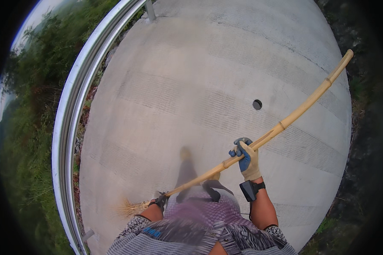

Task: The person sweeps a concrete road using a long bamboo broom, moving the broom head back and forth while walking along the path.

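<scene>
A long bamboo pole point(295, 114) runs slantwise across my body, from the upper right down to the lower left. My right hand point(249, 159), in a beige and blue work glove, is closed around the pole at its middle. Near the pole's lower end is my left hand point(159, 197), also gloved, gripping it by my hip; the wrist strap and forearm partly hide its fingers. Just behind that hand, straw-coloured bristles point(131, 207) of a broom stick out to the left.
A metal guardrail point(62, 127) curves along the left edge of the concrete road point(166, 95), with bushes point(35, 134) beyond it. A small round hole point(257, 104) lies in the concrete ahead. Dark, overgrown ground point(360, 153) borders the right edge.
</scene>
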`<control>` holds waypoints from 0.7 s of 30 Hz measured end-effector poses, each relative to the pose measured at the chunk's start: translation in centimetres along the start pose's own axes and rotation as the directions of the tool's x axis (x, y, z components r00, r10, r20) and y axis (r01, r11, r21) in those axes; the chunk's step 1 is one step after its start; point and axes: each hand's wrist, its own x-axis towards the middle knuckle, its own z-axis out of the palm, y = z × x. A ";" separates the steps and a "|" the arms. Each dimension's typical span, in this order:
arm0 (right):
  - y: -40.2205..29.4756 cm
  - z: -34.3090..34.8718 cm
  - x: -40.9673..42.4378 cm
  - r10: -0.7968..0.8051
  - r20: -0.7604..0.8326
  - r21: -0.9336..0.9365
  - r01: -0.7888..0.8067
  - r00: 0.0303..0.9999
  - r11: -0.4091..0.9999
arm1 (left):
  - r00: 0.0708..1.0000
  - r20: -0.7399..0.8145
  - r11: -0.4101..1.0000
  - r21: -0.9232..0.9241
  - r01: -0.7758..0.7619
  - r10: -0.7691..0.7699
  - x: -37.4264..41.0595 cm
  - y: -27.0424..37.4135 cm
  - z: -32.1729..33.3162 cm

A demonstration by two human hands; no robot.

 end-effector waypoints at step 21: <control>-0.9 -1.5 0.2 -0.306 -0.583 0.039 0.402 0.752 0.915 | 0.860 0.501 0.986 0.073 -0.149 0.093 -3.7 16.1 37.4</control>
